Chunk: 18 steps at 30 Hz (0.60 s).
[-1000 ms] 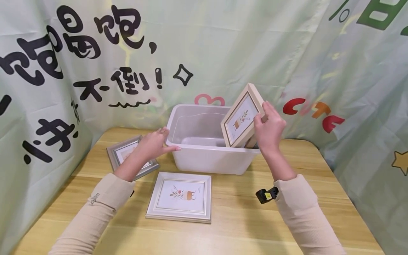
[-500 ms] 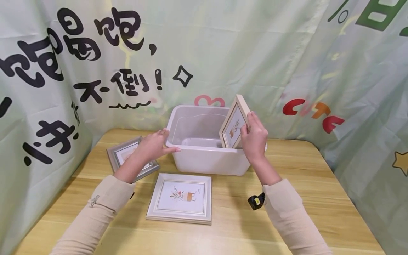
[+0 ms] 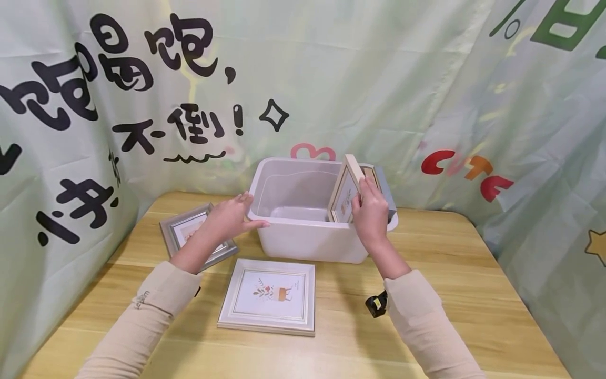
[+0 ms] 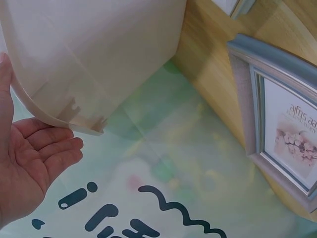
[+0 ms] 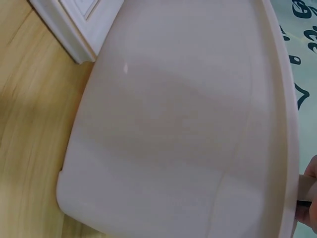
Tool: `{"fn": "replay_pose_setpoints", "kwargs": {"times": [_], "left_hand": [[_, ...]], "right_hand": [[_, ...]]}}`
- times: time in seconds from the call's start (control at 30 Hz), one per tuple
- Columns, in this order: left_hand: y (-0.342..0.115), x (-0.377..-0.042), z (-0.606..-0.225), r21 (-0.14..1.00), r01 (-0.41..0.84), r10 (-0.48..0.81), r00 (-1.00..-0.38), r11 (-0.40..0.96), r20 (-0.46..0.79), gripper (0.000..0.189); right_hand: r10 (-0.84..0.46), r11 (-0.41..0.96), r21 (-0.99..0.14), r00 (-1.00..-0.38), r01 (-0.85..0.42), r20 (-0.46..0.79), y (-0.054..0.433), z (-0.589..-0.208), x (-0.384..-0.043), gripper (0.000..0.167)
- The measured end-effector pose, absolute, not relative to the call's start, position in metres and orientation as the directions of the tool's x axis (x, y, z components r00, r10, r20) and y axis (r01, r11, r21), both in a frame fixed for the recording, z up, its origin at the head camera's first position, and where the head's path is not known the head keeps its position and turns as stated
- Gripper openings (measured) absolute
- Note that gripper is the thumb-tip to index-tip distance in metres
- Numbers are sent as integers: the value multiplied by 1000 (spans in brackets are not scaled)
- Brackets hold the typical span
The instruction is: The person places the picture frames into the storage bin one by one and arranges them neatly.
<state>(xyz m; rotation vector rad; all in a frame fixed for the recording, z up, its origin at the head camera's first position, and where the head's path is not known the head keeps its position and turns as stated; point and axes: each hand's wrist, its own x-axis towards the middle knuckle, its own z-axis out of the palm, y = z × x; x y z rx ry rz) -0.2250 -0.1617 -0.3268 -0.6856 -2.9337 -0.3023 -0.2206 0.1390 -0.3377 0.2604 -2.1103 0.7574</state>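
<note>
My right hand (image 3: 371, 213) grips the right edge of a light wooden picture frame (image 3: 344, 192), which stands tilted inside the right part of a pale grey plastic bin (image 3: 307, 239). Only fingertips of that hand show in the right wrist view, beyond the bin's rim (image 5: 282, 109). At the bin's left front corner my left hand (image 3: 229, 216) holds the rim, thumb along the front and fingers at the side. In the left wrist view, the left hand's fingers (image 4: 54, 141) bend against the rim's outside. Behind the held frame, a grey-blue frame (image 3: 385, 192) stands against the bin's right end.
A white picture frame (image 3: 267, 297) lies face up on the wooden table (image 3: 331, 352) in front of the bin. Partly under my left forearm lies a silver-grey frame (image 3: 180, 223). A printed curtain (image 3: 355, 79) hangs close behind the table and along its sides.
My right hand has moved down and left, lowering the light wooden frame deeper into the bin and turning it more upright. The grey-blue frame behind has come into view. My left hand stays on the rim.
</note>
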Motion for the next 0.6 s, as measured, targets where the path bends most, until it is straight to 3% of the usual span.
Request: {"fn": "replay_pose_setpoints", "kwargs": {"times": [0.37,0.6], "left_hand": [[-161,-224,-328,176,441,417,-895,880,156,72],[-161,-224,-329,170,455,429,-887,874,172,70]], "right_hand": [[5,856,-319,-611,-407,792,138,-347,-223,31],[-14,894,-290,-669,-341,743,136,-346,-223,28]]}}
